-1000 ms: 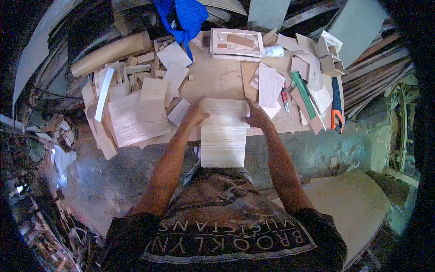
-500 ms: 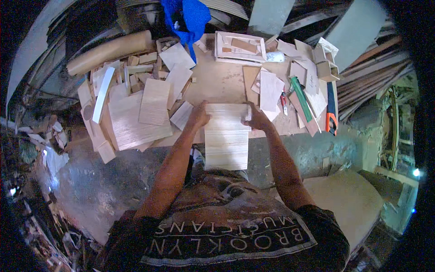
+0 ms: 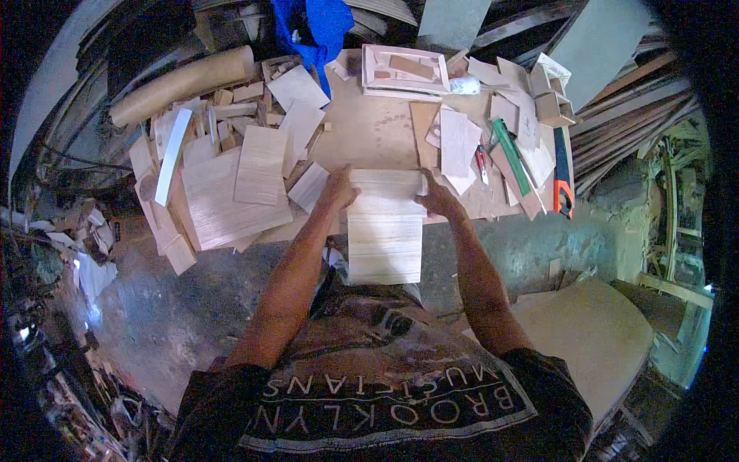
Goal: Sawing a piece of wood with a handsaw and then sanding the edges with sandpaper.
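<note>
At the table's front edge I hold a pale wooden board (image 3: 385, 194) by its two sides. My left hand (image 3: 339, 190) is closed on its left edge, and my right hand (image 3: 440, 198) grips the right edge. Just below it, toward my body, a second pale wooden panel (image 3: 384, 258) extends past the table edge. Whether the two pieces are joined or only overlap, I cannot tell. Nearest my left hand lies a small loose wooden piece (image 3: 309, 187). Beyond my right hand a pale rectangular panel (image 3: 454, 144) rests on other thin sheets.
Wooden offcuts and panels (image 3: 231, 202) are heaped on the table's (image 3: 369, 127) left side. To the right lie a green strip (image 3: 510, 156), a red-handled tool (image 3: 482, 163) and an orange-handled saw (image 3: 563, 196). At the back stand a shallow wooden frame (image 3: 404, 91) and a blue cloth (image 3: 312, 35).
Table and boards appear slightly higher in the picture. Both hands keep their hold on the board, and the shading across the lower panel has shifted a little.
</note>
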`<state>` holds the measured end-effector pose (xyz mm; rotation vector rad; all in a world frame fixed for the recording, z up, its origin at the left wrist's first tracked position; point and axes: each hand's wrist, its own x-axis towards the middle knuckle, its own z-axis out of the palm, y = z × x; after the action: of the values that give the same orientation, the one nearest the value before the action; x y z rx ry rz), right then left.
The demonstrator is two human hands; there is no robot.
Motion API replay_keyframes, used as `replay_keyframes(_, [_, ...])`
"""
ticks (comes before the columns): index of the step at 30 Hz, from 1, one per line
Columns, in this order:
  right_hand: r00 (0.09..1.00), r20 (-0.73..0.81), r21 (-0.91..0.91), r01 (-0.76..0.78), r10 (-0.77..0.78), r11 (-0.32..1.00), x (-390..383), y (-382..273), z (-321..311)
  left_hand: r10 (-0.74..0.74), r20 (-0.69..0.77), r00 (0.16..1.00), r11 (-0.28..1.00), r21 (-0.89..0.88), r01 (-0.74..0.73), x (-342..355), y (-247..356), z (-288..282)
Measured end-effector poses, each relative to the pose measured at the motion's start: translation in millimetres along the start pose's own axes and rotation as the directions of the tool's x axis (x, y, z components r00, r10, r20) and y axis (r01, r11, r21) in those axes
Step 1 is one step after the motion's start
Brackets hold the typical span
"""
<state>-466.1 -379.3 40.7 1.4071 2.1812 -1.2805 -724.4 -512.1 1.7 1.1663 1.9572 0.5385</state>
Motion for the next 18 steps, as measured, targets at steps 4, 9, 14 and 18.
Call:
replay_keyframes(4, [0.993,-0.085,0.028,-0.086,0.088,0.996,-8,2,8,0.082,0.004,0.997,0.997,0.015,-0.082,-1,0,6])
replay_keyframes(9, [0.895,-0.359,0.388,-0.114,0.265,0.914,-2,17,48,0.123,-0.197,0.973,0.992,0.053,-0.114,8,-50,7])
replay_keyframes(14, [0.647,-0.761,0.058,0.017,0.033,0.998,-31,58,105,0.014,0.036,0.999,1.000,0.020,-0.014,-11,9,-2])
replay_keyframes(18, [0.761,-0.529,0.716,0.162,0.376,0.679,-45,30,104,0.073,-0.032,0.997,0.996,-0.042,-0.075,-27,4,-5])
